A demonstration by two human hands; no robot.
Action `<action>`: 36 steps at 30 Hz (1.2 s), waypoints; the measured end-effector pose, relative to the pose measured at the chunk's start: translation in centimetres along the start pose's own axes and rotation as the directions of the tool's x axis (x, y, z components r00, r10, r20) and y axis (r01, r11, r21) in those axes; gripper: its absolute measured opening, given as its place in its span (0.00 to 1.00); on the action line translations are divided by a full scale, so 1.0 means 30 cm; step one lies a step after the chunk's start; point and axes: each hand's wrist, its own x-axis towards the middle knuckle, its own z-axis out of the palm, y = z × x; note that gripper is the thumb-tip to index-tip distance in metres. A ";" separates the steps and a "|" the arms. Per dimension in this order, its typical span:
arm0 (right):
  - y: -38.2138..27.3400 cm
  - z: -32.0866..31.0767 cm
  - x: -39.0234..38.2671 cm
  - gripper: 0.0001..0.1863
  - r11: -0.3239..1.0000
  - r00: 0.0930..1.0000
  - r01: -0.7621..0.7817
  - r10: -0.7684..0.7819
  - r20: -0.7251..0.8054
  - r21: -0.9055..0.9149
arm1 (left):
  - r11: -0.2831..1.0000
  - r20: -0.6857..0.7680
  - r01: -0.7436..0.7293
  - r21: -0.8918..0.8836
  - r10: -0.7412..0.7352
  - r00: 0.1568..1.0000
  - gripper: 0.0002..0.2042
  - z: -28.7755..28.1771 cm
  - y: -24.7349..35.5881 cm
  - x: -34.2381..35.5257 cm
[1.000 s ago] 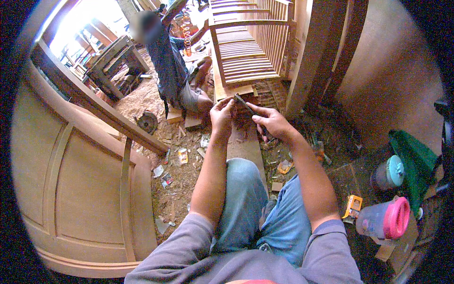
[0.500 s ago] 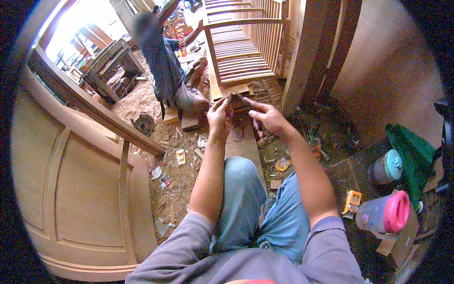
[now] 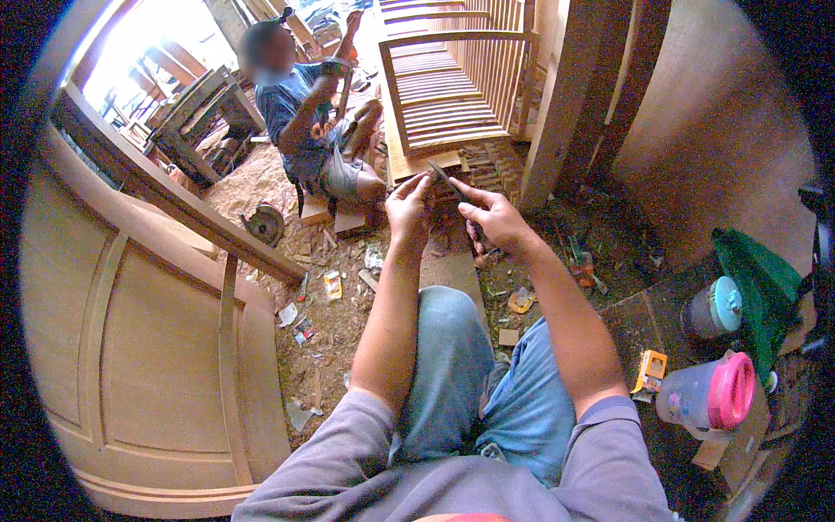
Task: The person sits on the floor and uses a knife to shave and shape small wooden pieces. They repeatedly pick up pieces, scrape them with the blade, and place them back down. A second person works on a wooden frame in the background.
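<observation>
Work's prob. midway: L hand [image 3: 407, 210] has thumb & fingertips pinched tog. on what looks like a small piece [image 3: 429, 177], too tiny to ID, while R hand [image 3: 494, 219] has its fingers curled round a slim dark tool [image 3: 447, 181], index lying along it, tip pointing up & away. Tool's right by the L fingertips; can't tell if it touches the piece. Both are out past the jeans-clad knees [image 3: 450, 315], held up over the plank [image 3: 450, 265], w/ the slatted wooden frame [image 3: 461, 38] beyond. Done, as far as shows: piece & tool are both in hand & close tog. Neither's set down, so this bit looks unfinished; how much is left can't be judged, as fingers hide most of the piece. Co-worker [image 3: 300, 130] sits up to the L by the frame, apart from this work; pink-lidded tub [image 3: 696, 396] & orange-and-white box [image 3: 650, 374] are off to the R, untouched.
</observation>
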 end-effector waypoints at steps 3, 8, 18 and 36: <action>-0.005 0.013 -0.009 0.25 1.000 1.000 -0.019 0.019 0.007 0.004 | 0.994 -0.091 -0.055 -0.091 0.046 0.995 0.08 -0.003 0.001 0.009; -0.010 0.028 -0.014 0.26 0.994 0.999 0.005 -0.002 0.034 -0.110 | 0.993 -0.100 -0.109 -0.035 0.105 0.989 0.07 -0.023 0.018 0.018; 0.079 0.089 0.088 0.21 0.979 0.933 -0.056 0.122 -0.338 0.198 | 0.979 0.066 -0.053 0.199 0.041 0.997 0.09 -0.005 0.056 0.010; -0.003 0.007 -0.009 0.26 0.998 0.998 -0.018 0.021 0.058 -0.058 | 0.999 0.015 -0.023 0.030 0.023 1.000 0.10 -0.061 0.019 0.021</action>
